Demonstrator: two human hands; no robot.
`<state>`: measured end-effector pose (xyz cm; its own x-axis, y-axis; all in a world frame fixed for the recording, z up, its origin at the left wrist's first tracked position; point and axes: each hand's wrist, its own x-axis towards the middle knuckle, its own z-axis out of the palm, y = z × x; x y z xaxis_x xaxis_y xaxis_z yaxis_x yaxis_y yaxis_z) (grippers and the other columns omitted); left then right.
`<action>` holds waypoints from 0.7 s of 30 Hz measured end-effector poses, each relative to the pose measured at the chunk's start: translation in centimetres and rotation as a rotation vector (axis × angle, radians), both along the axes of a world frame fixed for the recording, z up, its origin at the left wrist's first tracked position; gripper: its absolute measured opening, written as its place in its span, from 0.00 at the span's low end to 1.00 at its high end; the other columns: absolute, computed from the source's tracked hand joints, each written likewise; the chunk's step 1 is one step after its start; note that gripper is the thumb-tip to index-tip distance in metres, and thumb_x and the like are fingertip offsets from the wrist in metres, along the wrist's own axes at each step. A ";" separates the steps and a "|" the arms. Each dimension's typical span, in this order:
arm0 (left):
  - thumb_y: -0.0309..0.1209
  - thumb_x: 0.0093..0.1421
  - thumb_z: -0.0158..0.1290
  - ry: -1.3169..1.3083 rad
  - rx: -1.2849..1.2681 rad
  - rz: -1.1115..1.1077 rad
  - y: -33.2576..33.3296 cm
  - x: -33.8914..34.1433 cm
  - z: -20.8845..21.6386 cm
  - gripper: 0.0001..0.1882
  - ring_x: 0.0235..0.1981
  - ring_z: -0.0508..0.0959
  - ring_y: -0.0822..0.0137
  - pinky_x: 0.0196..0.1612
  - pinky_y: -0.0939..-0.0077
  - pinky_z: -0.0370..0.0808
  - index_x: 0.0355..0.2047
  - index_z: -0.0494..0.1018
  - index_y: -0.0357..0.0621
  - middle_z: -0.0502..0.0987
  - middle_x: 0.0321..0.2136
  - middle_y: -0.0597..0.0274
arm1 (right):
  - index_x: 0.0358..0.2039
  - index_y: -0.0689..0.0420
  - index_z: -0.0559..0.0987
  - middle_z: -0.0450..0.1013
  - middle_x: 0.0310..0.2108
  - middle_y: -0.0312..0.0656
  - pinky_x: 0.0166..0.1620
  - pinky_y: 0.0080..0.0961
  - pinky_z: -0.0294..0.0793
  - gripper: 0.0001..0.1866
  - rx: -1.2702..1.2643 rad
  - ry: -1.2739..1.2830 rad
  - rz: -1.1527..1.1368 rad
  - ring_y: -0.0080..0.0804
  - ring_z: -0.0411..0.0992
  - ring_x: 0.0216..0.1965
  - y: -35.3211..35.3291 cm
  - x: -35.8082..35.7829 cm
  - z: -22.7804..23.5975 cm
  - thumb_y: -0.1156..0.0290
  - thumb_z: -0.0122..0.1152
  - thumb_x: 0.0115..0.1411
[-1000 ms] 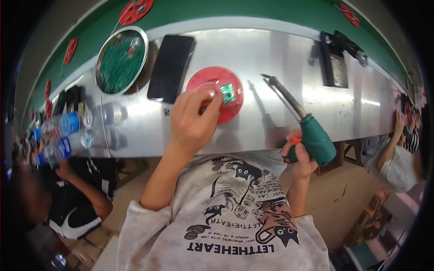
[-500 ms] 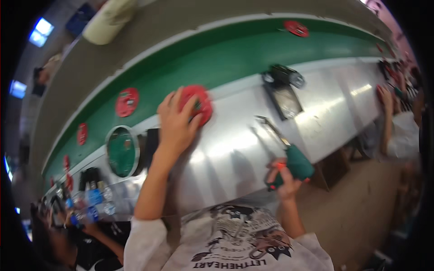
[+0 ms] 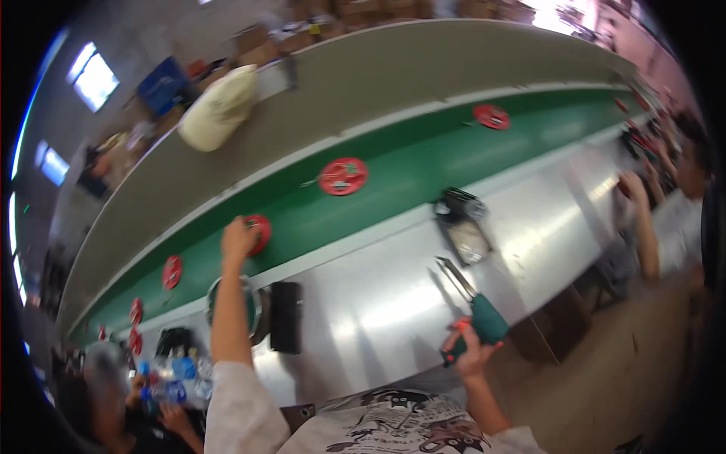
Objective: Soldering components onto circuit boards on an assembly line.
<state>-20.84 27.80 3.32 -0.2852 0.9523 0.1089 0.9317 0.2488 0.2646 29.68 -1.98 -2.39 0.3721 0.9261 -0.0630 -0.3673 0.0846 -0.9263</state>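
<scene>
My left hand (image 3: 239,237) reaches over the green belt and its fingers close on the edge of a red disc (image 3: 262,233) with small parts on it; the fingertips are partly hidden. Another red disc (image 3: 344,176), carrying small parts and a thin wire, lies on the belt to its right. In my right hand (image 3: 472,352) is a green pistol-grip tool (image 3: 488,318) with a long metal front, held above the bench's near edge. Red light glows by the fingers. Its exact kind is unclear.
On the metal bench (image 3: 363,303) are a black tray (image 3: 469,240), a black rectangular object (image 3: 286,318) and a round metal-rimmed object (image 3: 255,303). More red discs (image 3: 172,272) lie along the green belt (image 3: 423,163). A pale cap (image 3: 219,108) rests beyond. People sit at both sides.
My left hand has let go of one red disc, now lying on the belt, and has moved left to another. The right hand keeps the tool. The view has tilted up.
</scene>
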 end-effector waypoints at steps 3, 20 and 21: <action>0.40 0.52 0.69 -0.065 0.107 -0.153 -1.2 3.6 2.3 0.24 0.38 0.85 0.46 0.42 0.59 0.82 0.43 0.81 0.33 0.84 0.34 0.43 | 0.46 0.64 0.72 0.75 0.34 0.52 0.22 0.29 0.74 0.12 0.098 0.075 -0.108 0.34 0.73 0.17 -0.2 -1.1 0.0 0.68 0.49 0.70; 0.26 0.54 0.66 -0.379 0.310 -0.790 -22.4 17.4 -0.3 0.11 0.42 0.80 0.50 0.49 0.58 0.75 0.38 0.82 0.40 0.82 0.40 0.53 | 0.40 0.66 0.76 0.75 0.25 0.46 0.21 0.28 0.73 0.11 0.018 -0.019 -0.088 0.32 0.72 0.15 0.8 -1.8 2.2 0.69 0.53 0.69; 0.27 0.55 0.66 -0.433 0.317 -0.727 -23.1 17.4 -0.5 0.10 0.42 0.80 0.51 0.49 0.58 0.75 0.38 0.82 0.41 0.82 0.40 0.53 | 0.40 0.66 0.76 0.75 0.24 0.45 0.21 0.28 0.73 0.10 0.016 0.011 -0.066 0.31 0.73 0.16 0.7 -1.6 1.9 0.70 0.54 0.69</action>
<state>-3.42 4.71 2.84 0.2987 0.8570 0.4199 0.6334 -0.5072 0.5844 28.09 -1.25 -0.44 0.4318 0.9004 -0.0528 -0.3708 0.1238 -0.9204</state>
